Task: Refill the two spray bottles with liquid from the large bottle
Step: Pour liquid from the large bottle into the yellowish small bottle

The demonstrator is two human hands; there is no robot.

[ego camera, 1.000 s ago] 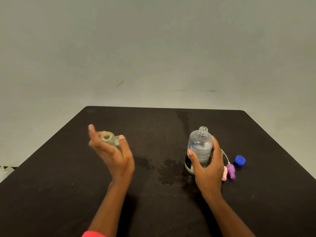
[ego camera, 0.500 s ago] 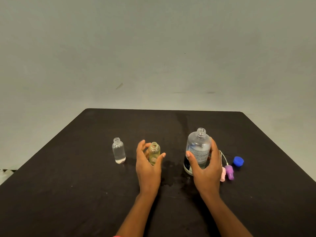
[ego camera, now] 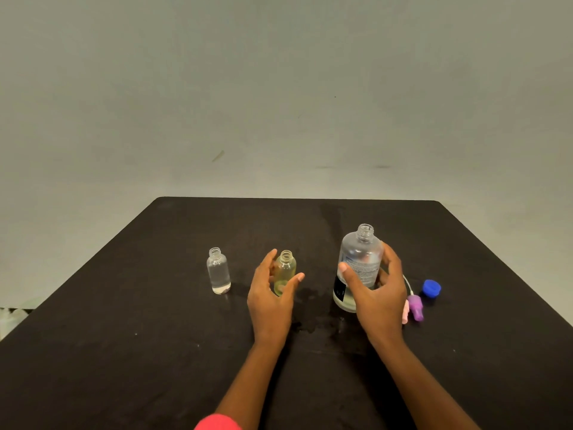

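The large bottle (ego camera: 359, 268) bears a printed label — too blurred to read.

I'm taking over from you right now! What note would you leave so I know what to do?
Left hand: open, fingers straight either side of the yellowish spray bottle, which stands upright.
Right hand: grips the large bottle, upright on the table.
Clear spray bottle: stands left of both, with only a little liquid at its bottom.
Done: all three bottles are open; the blue cap, purple sprayer and pink sprayer lie right of the large bottle.
Left: pour into both small bottles, then probably screw the tops back on. Mind the wet patch.
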